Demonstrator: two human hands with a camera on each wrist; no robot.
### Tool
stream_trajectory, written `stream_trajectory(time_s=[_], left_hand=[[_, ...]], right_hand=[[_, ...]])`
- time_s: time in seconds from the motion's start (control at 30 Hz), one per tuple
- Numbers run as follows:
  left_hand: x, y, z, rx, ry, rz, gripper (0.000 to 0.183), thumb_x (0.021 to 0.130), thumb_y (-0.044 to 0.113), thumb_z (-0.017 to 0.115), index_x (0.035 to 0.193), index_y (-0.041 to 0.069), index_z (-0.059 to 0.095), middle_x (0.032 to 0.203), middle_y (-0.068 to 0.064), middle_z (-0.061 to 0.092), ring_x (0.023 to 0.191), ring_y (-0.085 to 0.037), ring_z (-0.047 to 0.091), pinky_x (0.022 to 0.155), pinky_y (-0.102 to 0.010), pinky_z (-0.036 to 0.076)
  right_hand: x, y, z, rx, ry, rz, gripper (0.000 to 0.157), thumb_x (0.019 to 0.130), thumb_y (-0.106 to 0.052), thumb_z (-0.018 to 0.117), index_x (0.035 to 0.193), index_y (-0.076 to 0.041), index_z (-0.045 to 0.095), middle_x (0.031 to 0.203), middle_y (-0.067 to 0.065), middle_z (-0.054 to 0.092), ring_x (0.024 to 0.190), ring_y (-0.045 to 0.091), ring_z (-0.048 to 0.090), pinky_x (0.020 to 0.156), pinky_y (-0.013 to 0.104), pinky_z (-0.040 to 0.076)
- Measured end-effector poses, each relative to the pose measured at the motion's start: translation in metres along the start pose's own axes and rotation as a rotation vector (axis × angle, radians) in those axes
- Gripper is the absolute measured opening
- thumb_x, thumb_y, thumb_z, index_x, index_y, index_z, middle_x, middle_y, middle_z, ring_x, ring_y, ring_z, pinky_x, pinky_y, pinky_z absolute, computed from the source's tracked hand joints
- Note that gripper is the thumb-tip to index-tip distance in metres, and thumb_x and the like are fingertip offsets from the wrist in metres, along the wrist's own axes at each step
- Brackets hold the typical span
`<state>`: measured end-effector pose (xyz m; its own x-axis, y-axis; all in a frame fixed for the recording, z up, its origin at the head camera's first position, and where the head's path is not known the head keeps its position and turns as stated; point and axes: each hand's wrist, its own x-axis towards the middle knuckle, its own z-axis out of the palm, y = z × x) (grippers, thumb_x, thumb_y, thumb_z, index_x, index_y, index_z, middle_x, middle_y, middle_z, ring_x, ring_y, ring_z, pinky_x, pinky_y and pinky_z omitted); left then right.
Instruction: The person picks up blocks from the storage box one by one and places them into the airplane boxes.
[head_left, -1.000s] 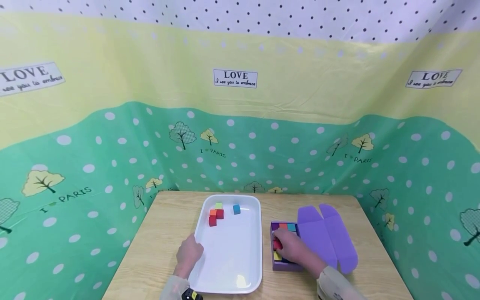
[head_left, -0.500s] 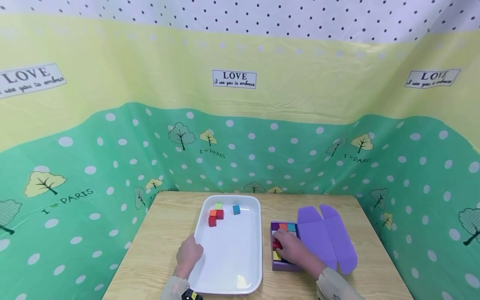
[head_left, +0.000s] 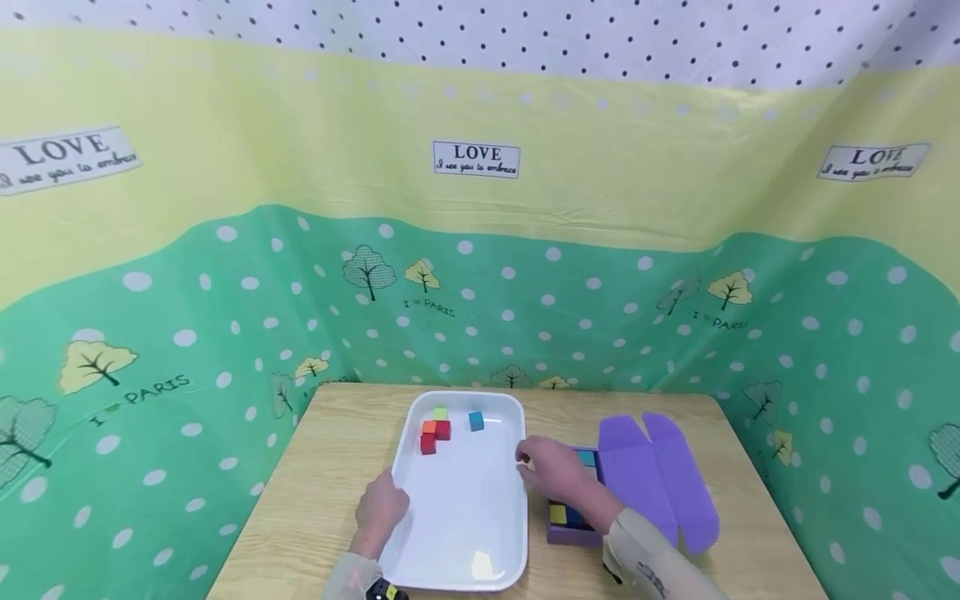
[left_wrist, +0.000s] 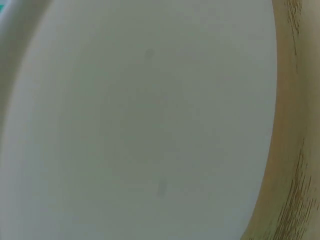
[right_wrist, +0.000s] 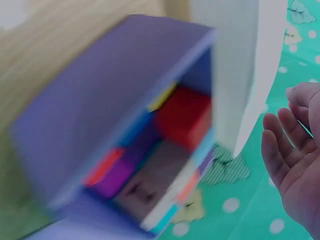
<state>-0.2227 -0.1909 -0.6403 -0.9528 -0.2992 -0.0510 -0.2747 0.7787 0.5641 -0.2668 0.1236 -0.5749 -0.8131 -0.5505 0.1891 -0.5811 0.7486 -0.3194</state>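
Note:
My left hand [head_left: 381, 506] grips the left rim of a white tray [head_left: 457, 533]. In the left wrist view, only the tray's blurred white surface [left_wrist: 150, 120] shows. My right hand [head_left: 558, 472] is above the tray's right rim, fingers curled in a pinch. A small pale block [head_left: 528, 464] shows between its fingertips, mostly hidden. In the right wrist view that hand [right_wrist: 300, 150] is partly in frame and the block is not seen. The purple box [head_left: 573, 536] beneath my right forearm holds several coloured cubes, including a raised red cube [right_wrist: 185, 117].
Toward the tray's far end sit two red cubes [head_left: 428, 444], an orange cube [head_left: 429, 427], a light green cube [head_left: 440, 414] and a blue cube [head_left: 476, 421]. The box's purple lid [head_left: 637, 475] lies folded open on the wooden table [head_left: 300, 500]. A patterned curtain [head_left: 480, 317] hangs behind.
My right hand has lifted out of the purple box and moved left to the tray's right rim. My left hand has stayed on the tray.

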Motion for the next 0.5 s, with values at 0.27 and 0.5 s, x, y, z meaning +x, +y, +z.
stream_trajectory(time_s=[0.27, 0.5], left_hand=[[0.0, -0.001, 0.0, 0.016, 0.021, -0.002, 0.039, 0.074, 0.006, 0.052, 0.113, 0.001, 0.053, 0.091, -0.016, 0.062, 0.065, -0.026, 0.057, 0.047, -0.04, 0.045], [-0.009, -0.001, -0.003, 0.009, 0.034, -0.027, 0.036, 0.075, 0.006, 0.053, 0.111, 0.001, 0.054, 0.091, -0.016, 0.062, 0.068, -0.028, 0.059, 0.051, -0.043, 0.047]], right_hand=[[0.064, -0.022, 0.015, -0.011, -0.116, -0.012, 0.014, 0.078, -0.027, 0.063, 0.089, -0.017, 0.062, 0.08, -0.01, 0.055, 0.072, 0.005, 0.05, 0.063, 0.023, 0.046], [0.102, -0.025, 0.036, -0.019, -0.182, 0.078, 0.025, 0.075, -0.024, 0.064, 0.097, -0.012, 0.062, 0.088, 0.0, 0.055, 0.073, 0.011, 0.051, 0.062, 0.027, 0.045]])
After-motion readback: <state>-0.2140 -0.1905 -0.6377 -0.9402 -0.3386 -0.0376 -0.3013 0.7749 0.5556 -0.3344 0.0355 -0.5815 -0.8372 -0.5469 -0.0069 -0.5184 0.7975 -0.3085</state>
